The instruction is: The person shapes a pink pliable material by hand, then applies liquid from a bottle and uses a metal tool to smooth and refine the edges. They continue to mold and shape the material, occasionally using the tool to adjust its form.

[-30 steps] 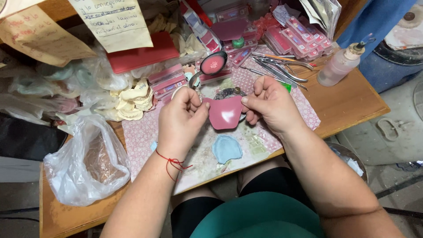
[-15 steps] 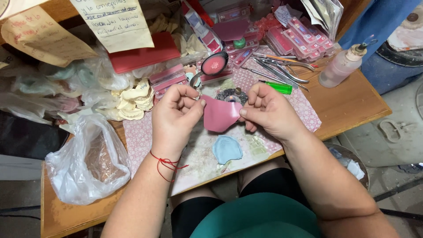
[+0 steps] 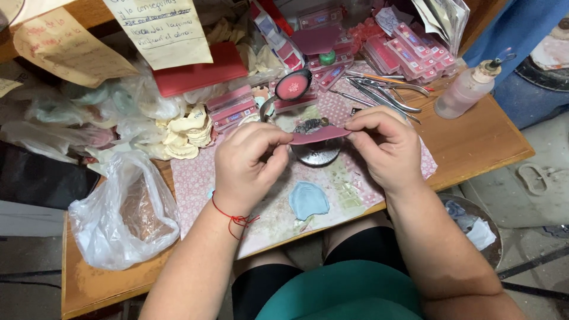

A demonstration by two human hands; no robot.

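Over the wooden table (image 3: 474, 148), both hands' fingers (image 3: 278, 139) pinch the pink piece (image 3: 320, 135), now turned edge-on.

Light was even and fairly bright, soft, seemingly from above; no hard-edged shadows. Faint shade lay under the hands (image 3: 320, 157) on the patterned mat (image 3: 195, 189). Mild glare showed on the clear plastic bag (image 3: 121, 213) at the left and on the metal pliers (image 3: 385, 89). Centre of the frame was sharp; handwriting on the paper notes (image 3: 160, 29) stayed legible. Wide-angle lens bent the worktop (image 3: 474, 136) edges outward and stretched the corners. The floor (image 3: 551, 178) at the right was paler, slightly washed out. Lower left corner was dim. No motion blur noticed.
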